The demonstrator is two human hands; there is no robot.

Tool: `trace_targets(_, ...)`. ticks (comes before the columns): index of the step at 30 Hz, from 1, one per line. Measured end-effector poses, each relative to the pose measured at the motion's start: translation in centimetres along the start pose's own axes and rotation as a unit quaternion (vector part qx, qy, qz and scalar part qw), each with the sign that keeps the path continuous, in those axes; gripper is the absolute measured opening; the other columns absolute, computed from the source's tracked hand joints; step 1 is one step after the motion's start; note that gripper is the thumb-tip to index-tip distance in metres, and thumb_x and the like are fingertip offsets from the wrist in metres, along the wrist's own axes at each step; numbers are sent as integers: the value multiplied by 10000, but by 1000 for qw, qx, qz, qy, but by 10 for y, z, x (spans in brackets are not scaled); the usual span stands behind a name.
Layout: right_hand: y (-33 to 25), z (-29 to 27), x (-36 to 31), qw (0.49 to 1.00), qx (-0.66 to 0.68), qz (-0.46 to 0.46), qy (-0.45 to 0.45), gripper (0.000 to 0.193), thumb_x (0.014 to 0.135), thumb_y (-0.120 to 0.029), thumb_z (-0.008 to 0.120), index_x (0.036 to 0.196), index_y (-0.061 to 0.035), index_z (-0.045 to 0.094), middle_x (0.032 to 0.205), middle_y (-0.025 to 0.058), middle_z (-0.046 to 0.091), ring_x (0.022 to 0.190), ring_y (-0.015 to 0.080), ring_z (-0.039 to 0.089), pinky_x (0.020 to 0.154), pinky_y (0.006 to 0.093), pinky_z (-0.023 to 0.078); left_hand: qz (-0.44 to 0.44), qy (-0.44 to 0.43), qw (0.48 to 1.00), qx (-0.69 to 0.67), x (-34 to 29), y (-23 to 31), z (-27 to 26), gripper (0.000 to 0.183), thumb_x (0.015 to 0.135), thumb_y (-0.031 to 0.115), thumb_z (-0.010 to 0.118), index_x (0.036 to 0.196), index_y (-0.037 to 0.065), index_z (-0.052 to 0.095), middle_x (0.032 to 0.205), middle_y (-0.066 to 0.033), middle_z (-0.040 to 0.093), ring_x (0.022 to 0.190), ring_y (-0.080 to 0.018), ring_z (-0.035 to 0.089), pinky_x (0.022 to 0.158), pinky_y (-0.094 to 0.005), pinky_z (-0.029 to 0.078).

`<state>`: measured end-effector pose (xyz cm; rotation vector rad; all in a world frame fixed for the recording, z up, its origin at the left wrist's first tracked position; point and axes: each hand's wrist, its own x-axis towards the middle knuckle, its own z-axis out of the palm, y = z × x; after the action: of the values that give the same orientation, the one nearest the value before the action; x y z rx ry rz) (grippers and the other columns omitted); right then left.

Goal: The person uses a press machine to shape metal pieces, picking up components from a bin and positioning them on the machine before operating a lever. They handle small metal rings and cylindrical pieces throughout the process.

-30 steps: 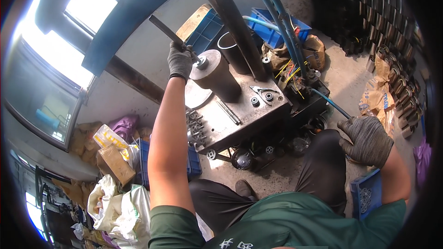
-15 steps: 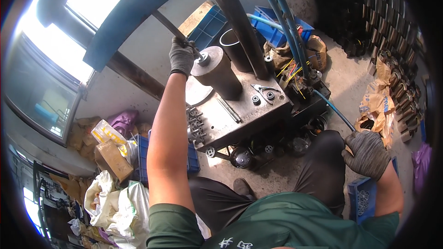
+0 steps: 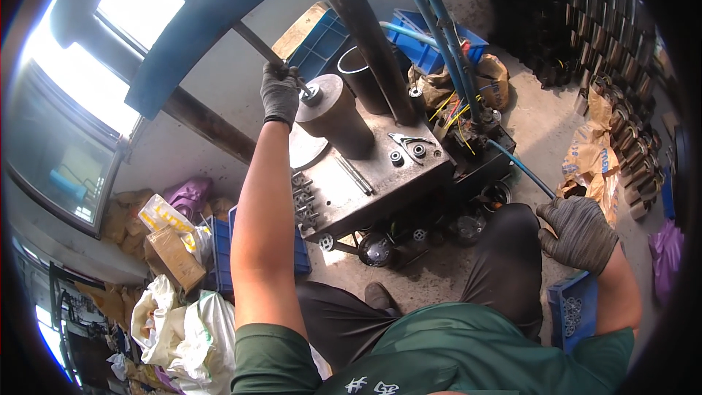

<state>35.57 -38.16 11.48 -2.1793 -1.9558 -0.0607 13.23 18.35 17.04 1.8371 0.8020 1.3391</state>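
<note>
Right hand (image 3: pixel 581 234) has dropped a bit with the blue lever (image 3: pixel 523 162) compared with a second ago, while the left hand (image 3: pixel 281 93) has stayed put on its metal rod (image 3: pixel 256 44). That rod slants down to a fat steel cylinder (image 3: pixel 344 128) standing on the metal table (image 3: pixel 341 192); its thin lower end meets the small ring (image 3: pixel 312 95) on top, though I can't tell if it goes inside. Both hands are gloved. Left fingers are wrapped snugly round the rod, no gap I can see. Right fingers are curled closed over the lever's end, thumb side toward the knee, with the exact grip hidden by the glove. Next to the cylinder there's a wide open pipe (image 3: pixel 367 91), and in front of it two skinny bars (image 3: pixel 355 175) lie side by side. Pliers (image 3: pixel 404 139) and two little rings sit near the table's right corner, with a jumble of yellow and red wires (image 3: pixel 455 113) just past it. Big blue frame (image 3: pixel 219 22) arches over the lot. Further out: a blue crate (image 3: pixel 570 283) of metal rings by the right forearm, white sacks (image 3: pixel 208 336) and a cardboard box (image 3: pixel 175 257) off to the left, stacked metal parts (image 3: pixel 599 22) along the right.
</note>
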Motion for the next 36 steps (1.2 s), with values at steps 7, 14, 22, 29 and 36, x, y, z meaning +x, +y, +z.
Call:
trace_targets(7,-3,12,-17,999,22,38,-5,280,829,-272,707,995,-49,666,831,131,665,748,374,661,689,503,515,39,38,998,-38,-2,-19,16,233,1004,-38,606,1183,106,565,849,-22,600,682,-130,585,580,-300,508)
trace_targets(14,-5,-9,14,998,51,10,46,361,810,-189,731,1110,6,674,1025,197,695,896,395,670,822,466,544,-88,42,982,-160,-11,-48,7,174,1075,214,570,1217,115,585,904,-63,696,681,-187,657,485,-359,615)
trace_targets(22,34,-60,169,920,92,-92,370,310,907,-76,723,1191,38,677,1062,210,716,950,347,724,834,376,583,-88,56,982,-158,-24,-21,24,200,1069,253,604,1120,65,647,880,-86,739,744,-177,704,584,-307,604)
trace_targets(29,40,-59,160,957,57,-70,276,323,924,-99,716,1217,31,676,1069,200,721,934,336,729,825,376,584,-76,57,990,-108,-34,-3,24,195,1063,236,618,1107,53,669,819,-64,701,680,-132,652,599,-283,580)
trace_targets(36,7,-22,28,997,3,-35,-63,331,787,-222,736,1047,-23,689,871,181,668,797,384,666,740,481,529,-104,43,982,-150,-32,-10,21,168,1047,219,644,1135,79,675,822,-25,671,670,-113,618,548,-278,571)
